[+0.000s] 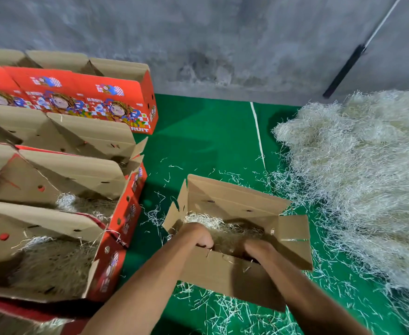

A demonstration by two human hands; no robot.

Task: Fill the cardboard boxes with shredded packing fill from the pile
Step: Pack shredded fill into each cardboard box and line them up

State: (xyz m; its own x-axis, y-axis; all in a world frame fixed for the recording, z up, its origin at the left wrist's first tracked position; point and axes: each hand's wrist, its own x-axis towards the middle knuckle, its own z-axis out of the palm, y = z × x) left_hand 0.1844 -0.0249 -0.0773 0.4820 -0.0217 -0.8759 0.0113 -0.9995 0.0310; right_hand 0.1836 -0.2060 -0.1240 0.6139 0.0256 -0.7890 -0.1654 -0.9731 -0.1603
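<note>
One head cam, wide-angle, looking fwd and steeply down from close above the box (237, 228) at near centre. Stacked boxes (61, 165) left, pile (358, 170) right, wall (222, 39) far.

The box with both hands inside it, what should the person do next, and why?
Probably lift the right hand out and grab more from the pile. The left hand and right hand are both down in the open box, whose fill looks low, well under the rim.
</note>
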